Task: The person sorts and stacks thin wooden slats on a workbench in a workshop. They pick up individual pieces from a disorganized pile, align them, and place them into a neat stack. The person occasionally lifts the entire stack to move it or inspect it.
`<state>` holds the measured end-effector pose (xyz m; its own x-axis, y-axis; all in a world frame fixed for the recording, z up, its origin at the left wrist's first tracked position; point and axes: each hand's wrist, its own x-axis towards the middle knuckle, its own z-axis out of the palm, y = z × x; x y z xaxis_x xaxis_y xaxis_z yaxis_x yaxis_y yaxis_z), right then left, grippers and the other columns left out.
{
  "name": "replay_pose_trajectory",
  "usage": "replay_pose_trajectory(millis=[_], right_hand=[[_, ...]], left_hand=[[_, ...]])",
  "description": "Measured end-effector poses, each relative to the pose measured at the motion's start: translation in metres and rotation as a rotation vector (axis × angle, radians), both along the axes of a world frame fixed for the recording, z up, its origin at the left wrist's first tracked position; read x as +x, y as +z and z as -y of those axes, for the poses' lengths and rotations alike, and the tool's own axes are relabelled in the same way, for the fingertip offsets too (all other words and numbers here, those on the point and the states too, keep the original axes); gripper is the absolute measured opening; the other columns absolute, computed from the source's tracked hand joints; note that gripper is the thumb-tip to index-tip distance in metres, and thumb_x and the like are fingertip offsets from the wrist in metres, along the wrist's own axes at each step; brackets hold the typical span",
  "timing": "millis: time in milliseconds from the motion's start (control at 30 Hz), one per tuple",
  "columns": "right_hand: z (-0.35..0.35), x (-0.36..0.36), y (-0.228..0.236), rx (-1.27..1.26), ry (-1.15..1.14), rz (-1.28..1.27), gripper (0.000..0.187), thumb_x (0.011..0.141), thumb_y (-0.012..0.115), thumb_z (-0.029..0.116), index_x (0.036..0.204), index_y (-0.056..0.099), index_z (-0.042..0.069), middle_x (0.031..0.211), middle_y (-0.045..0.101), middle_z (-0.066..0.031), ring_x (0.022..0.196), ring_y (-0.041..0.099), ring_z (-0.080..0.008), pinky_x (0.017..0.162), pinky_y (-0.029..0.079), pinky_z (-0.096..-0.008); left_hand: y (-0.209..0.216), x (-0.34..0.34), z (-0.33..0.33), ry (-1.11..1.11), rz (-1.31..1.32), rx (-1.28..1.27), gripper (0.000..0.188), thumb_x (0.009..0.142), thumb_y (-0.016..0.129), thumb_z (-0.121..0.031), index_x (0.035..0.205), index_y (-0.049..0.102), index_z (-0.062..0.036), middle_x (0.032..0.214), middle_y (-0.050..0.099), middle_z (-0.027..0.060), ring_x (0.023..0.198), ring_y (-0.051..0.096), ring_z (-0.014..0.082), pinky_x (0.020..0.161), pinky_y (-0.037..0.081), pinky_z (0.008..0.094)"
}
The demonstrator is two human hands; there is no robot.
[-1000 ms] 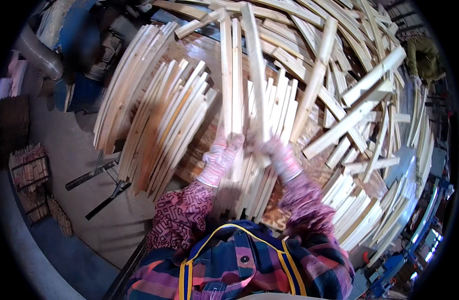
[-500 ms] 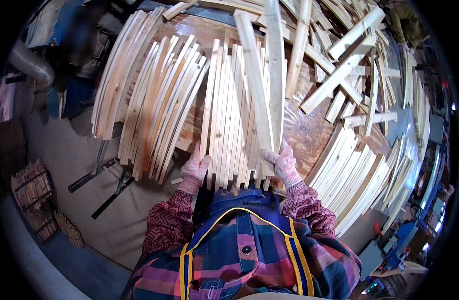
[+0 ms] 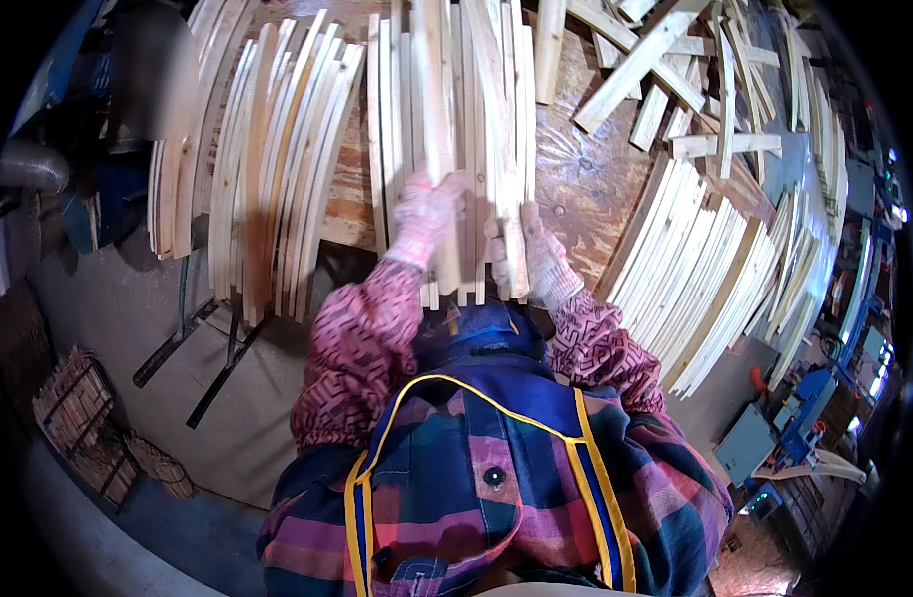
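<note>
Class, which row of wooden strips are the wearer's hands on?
The middle row: left hand and right hand hold strips there; neither touches the rows beside it.

The 2 gloved hands are near each other — the left hand (image 3: pixel 428 211) farther out from the body, the right hand (image 3: pixel 548 259) nearer and to its right. The left hand's fingers are curled, slightly blurred; the right hand is closed, with its thumb on the left and fingers opposite. Behind the left hand, the left forearm (image 3: pixel 362 323) slants inward; behind the right hand, the right forearm (image 3: pixel 608 343) slants inward too — both in patterned sleeves.
</note>
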<state>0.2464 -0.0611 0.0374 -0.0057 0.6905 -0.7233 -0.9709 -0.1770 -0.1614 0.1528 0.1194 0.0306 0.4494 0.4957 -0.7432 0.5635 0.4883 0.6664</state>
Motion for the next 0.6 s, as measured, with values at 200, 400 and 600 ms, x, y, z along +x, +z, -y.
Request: replay_pose_trajectory(millis=[200,400,600], right_hand=[[0.013,0.021,-0.002,0.086,0.061,0.286,0.082,0.095,0.049,0.061,0.14,0.044,-0.007,0.082,0.066,-0.0041,0.055,0.06,-0.0132,0.05,0.052,-0.0233],[0.015,0.035,-0.003,-0.111,0.057,0.893,0.045,0.093,0.066,0.013,0.133,0.054,-0.001,0.118,0.067,-0.0103,0.107,0.06,-0.0154,0.093,0.048,-0.0296],[0.051,0.05,-0.047,-0.493,0.156,1.155,0.044,0.093,0.066,0.026,0.13,0.058,0.004,0.107,0.069,-0.0086,0.101,0.062,-0.0157,0.09,0.049,-0.0303]], left_hand=[[-0.022,-0.104,-0.015,-0.188,-0.279,0.727,0.073,0.087,0.068,-0.019,0.15,0.032,-0.0083,0.123,0.059,0.021,0.115,0.059,0.0294,0.1,0.047,0.042],[-0.037,-0.094,-0.02,-0.179,-0.103,0.525,0.079,0.088,0.067,-0.019,0.154,0.024,-0.0115,0.141,0.052,0.0175,0.123,0.056,0.029,0.106,0.045,0.0405],[-0.068,-0.068,-0.045,0.228,0.357,-0.019,0.076,0.087,0.068,-0.005,0.152,0.029,-0.0098,0.13,0.061,0.014,0.113,0.063,0.0249,0.098,0.053,0.0355]])
